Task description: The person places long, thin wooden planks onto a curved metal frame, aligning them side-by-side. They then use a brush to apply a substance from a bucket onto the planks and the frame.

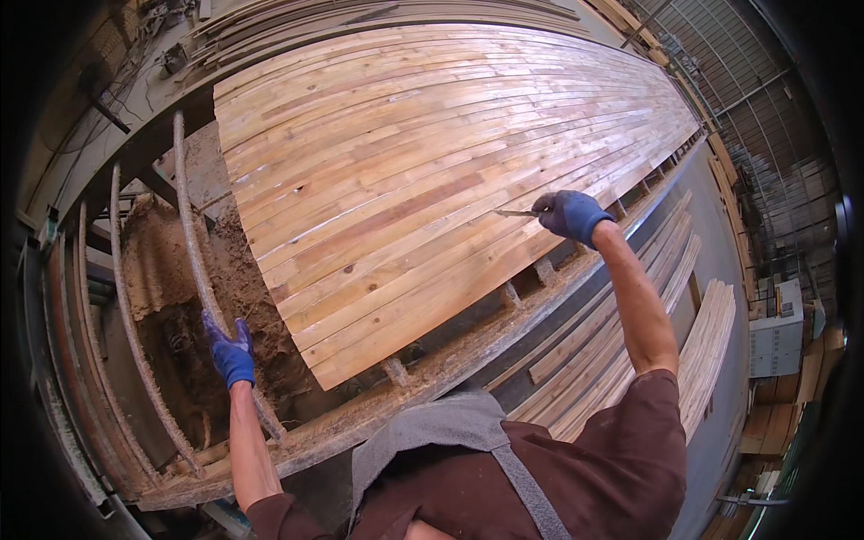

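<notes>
My right hand (572, 217), in a blue and dark purple glove, is closed around a thin, narrow tool (515, 213). Its exact kind is not clear, and its tip points left over the panel. Beneath it lies a wide wooden panel (387, 207) of long, light-brown strips set side by side, with knots and whitish streaks along some seams. My left hand (231, 353), gloved the same way, is at a crusted metal bar (194, 236) left of the panel's end. Its thumb stands apart from the fingers, and nothing shows held in it.
A frame with a dusty front rail (450, 364) supports the panel. Several curved bars cross its left part, above brown sawdust-like debris (162, 261). Bundles of wooden strips (711, 346) lie to the right, more planks (378, 20) at the back. A pale cabinet (776, 337) stands far right.
</notes>
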### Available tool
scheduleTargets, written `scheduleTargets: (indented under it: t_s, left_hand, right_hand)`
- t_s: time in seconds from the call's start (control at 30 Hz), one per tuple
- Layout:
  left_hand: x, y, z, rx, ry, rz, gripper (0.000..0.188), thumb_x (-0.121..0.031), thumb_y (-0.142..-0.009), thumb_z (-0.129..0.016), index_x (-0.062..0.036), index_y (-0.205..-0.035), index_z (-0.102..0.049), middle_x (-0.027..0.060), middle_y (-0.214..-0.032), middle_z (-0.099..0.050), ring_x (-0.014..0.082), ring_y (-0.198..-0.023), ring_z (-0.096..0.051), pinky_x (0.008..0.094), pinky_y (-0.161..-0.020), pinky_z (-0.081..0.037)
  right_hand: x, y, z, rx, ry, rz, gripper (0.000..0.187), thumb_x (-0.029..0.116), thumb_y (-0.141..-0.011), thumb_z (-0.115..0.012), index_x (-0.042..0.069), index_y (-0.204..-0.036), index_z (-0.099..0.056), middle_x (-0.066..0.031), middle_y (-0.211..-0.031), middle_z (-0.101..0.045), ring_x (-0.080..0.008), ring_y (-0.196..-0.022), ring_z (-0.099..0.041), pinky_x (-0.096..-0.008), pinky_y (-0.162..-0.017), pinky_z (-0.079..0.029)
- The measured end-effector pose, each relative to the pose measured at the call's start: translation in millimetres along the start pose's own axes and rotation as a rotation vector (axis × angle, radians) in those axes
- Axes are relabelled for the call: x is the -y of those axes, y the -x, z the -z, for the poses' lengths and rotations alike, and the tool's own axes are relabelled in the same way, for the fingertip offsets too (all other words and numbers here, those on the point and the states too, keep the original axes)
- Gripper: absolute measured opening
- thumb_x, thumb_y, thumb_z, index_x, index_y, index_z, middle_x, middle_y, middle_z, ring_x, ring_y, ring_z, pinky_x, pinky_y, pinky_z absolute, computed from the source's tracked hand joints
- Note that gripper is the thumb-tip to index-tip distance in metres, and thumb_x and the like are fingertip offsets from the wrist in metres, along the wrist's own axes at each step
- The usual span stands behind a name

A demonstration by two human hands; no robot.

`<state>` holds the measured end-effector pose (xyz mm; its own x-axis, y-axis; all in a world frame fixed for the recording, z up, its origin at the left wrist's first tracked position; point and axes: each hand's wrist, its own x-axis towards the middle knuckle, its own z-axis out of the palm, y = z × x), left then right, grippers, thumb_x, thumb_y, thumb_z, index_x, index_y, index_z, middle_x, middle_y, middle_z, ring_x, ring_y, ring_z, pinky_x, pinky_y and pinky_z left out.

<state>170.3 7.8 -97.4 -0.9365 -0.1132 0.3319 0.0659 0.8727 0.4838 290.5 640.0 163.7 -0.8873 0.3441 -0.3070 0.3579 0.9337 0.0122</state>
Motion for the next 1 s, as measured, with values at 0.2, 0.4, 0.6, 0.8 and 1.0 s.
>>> scheduleTargets:
  t_s: [0.2, 0.4, 0.6, 0.8, 1.0]
  left_hand:
    - [-5, -3, 2, 0.038, -0.075, 0.026, 0.079, -0.032, -0.088, -0.074, 0.0020, -0.150, -0.040, 0.0278, -0.146, -0.050, 0.0393, -0.135, -0.048, 0.0416, -0.114, -0.038]
    - [-6, -1, 5, 0.025, -0.020, 0.022, 0.078, -0.032, -0.089, -0.073, 0.0026, -0.150, -0.039, 0.0282, -0.146, -0.049, 0.0398, -0.136, -0.048, 0.0414, -0.114, -0.037]
    - [3, -1, -5, 0.028, 0.022, 0.051, 0.077, -0.031, -0.091, -0.071, 0.0011, -0.151, -0.037, 0.0278, -0.148, -0.047, 0.0395, -0.137, -0.046, 0.0411, -0.114, -0.037]
    - [4, 0, -1, 0.014, 0.003, 0.037, 0.076, -0.030, -0.091, -0.070, 0.0005, -0.152, -0.036, 0.0279, -0.147, -0.048, 0.0398, -0.136, -0.048, 0.0413, -0.113, -0.039]
    - [-4, -2, 1, -0.011, 0.060, 0.023, 0.075, -0.027, -0.091, -0.071, 0.0015, -0.151, -0.037, 0.0290, -0.146, -0.048, 0.0409, -0.134, -0.050, 0.0410, -0.112, -0.040]
  right_hand:
    - [47, -2, -19, -0.024, 0.077, 0.137, 0.029, 0.030, -0.088, -0.056, 0.018, -0.105, -0.076, -0.0135, -0.099, -0.075, -0.0338, -0.095, -0.071, -0.0441, -0.085, -0.056]
    - [130, -20, -24, -0.091, 0.250, 0.303, 0.023, 0.019, -0.089, -0.055, 0.018, -0.098, -0.076, -0.0131, -0.095, -0.075, -0.0325, -0.089, -0.073, -0.0463, -0.074, -0.057]
    - [149, -23, -31, -0.050, 0.431, 0.451, 0.023, 0.012, -0.085, -0.058, 0.017, -0.100, -0.075, -0.0138, -0.101, -0.073, -0.0319, -0.091, -0.073, -0.0467, -0.074, -0.057]
    - [118, -28, -22, 0.060, 0.428, 0.446, 0.022, 0.016, -0.083, -0.060, 0.018, -0.099, -0.075, -0.0130, -0.099, -0.074, -0.0323, -0.091, -0.072, -0.0471, -0.074, -0.057]
    - [129, -50, -12, 0.002, 0.397, 0.370, 0.023, 0.016, -0.085, -0.058, 0.019, -0.098, -0.077, -0.0132, -0.097, -0.075, -0.0331, -0.087, -0.073, -0.0463, -0.073, -0.058]
